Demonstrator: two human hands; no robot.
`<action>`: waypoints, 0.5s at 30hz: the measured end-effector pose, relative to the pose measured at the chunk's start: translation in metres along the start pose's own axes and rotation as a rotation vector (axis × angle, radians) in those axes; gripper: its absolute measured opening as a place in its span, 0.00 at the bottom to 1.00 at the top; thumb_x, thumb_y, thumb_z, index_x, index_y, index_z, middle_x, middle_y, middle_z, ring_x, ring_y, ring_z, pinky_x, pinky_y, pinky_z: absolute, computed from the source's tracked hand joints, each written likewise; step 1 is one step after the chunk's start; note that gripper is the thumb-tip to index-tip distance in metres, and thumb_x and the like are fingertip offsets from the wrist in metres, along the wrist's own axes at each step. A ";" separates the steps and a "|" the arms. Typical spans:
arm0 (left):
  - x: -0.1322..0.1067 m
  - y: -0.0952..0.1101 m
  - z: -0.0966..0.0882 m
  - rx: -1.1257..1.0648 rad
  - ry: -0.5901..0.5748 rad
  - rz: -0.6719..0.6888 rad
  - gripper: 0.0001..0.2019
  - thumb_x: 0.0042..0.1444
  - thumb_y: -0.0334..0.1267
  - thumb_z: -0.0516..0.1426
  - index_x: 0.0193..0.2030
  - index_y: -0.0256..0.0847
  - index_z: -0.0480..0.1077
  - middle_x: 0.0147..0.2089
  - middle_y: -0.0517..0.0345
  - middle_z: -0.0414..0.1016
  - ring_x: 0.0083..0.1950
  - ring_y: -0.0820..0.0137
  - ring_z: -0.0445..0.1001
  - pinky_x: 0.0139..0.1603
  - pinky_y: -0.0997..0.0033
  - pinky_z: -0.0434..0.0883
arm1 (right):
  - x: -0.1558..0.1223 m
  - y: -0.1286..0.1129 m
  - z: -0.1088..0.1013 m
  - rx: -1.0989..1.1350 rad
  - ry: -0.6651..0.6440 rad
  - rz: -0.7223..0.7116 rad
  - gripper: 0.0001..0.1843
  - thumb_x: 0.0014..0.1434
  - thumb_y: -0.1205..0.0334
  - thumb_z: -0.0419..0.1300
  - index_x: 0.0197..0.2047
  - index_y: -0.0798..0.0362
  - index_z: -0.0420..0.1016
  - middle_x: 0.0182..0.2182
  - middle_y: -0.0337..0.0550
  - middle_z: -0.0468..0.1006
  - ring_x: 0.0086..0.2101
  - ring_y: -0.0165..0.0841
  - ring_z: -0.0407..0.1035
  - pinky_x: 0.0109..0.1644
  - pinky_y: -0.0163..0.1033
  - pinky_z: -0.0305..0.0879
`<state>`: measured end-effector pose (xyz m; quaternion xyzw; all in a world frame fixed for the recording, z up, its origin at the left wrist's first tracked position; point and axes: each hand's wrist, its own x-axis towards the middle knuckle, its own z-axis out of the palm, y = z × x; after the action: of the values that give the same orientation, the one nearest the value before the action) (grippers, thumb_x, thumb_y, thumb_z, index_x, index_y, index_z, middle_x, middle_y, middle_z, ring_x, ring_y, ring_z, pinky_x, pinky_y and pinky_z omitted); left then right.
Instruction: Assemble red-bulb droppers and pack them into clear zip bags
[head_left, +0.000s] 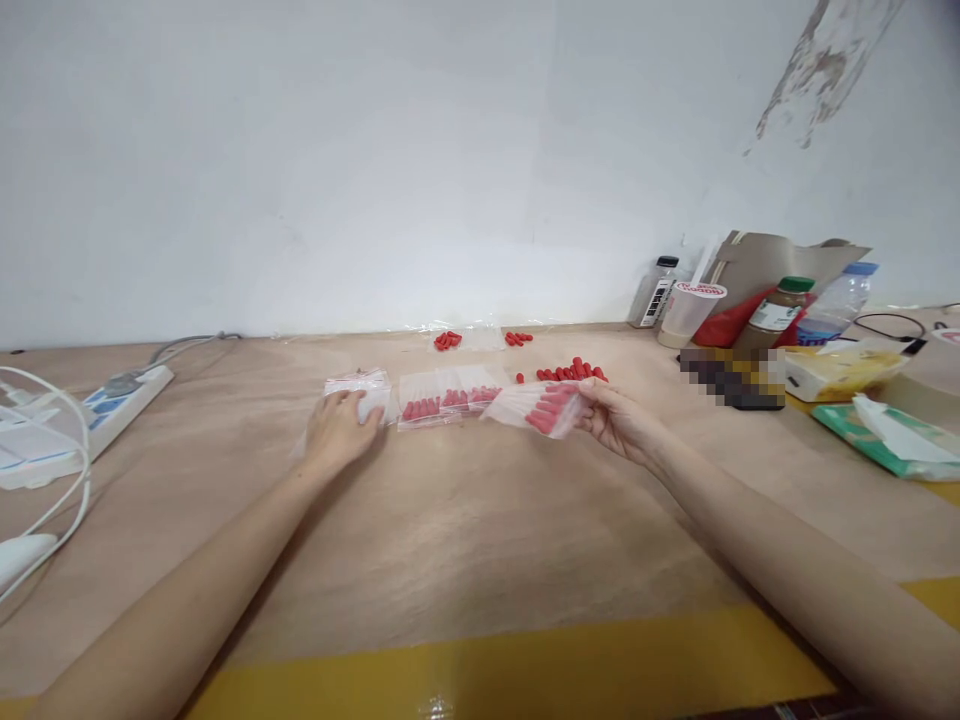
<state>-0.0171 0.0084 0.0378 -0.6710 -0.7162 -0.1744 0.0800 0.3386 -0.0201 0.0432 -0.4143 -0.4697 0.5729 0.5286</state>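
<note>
No wording can be read for certain. Red lettering rings the rim of the paper cup (687,318), pale vertical characters mark the black-capped bottle (646,298), and small print covers the green-capped bottle's label (777,316); all stay too blurred.

bag (514,403): translucent plastic | red pieces (577,372): matt | tabletop (480,530): smooth, paper-like | wall (375,180): matt

The right hand (609,415) holds a clear bag (514,402) of red pieces (551,408) by its right end. The left hand (339,430) rests on flat bags (375,398) at left.
</note>
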 end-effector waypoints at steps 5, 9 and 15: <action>0.015 -0.028 0.012 0.184 -0.252 -0.262 0.39 0.53 0.58 0.42 0.59 0.20 0.52 0.59 0.27 0.54 0.60 0.42 0.52 0.54 0.50 0.54 | 0.022 0.009 0.059 0.241 -0.019 -0.007 0.03 0.53 0.66 0.54 0.29 0.53 0.62 0.30 0.41 0.75 0.33 0.30 0.71 0.43 0.41 0.69; 0.015 -0.034 0.019 0.234 -0.265 -0.184 0.31 0.58 0.50 0.39 0.55 0.22 0.58 0.57 0.26 0.57 0.58 0.43 0.56 0.52 0.51 0.56 | 0.044 0.028 0.110 0.339 0.006 0.025 0.08 0.53 0.69 0.54 0.27 0.51 0.57 0.22 0.33 0.69 0.27 0.27 0.70 0.42 0.40 0.69; 0.016 -0.040 0.015 0.222 -0.270 -0.066 0.19 0.60 0.38 0.39 0.46 0.32 0.66 0.47 0.37 0.69 0.49 0.54 0.68 0.47 0.58 0.63 | 0.058 0.048 0.140 0.144 0.116 0.110 0.09 0.53 0.68 0.53 0.29 0.50 0.53 0.19 0.32 0.65 0.22 0.25 0.68 0.33 0.36 0.70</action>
<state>-0.0558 0.0272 0.0234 -0.6516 -0.7568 -0.0053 0.0509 0.1864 0.0235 0.0273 -0.4330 -0.3726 0.6084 0.5510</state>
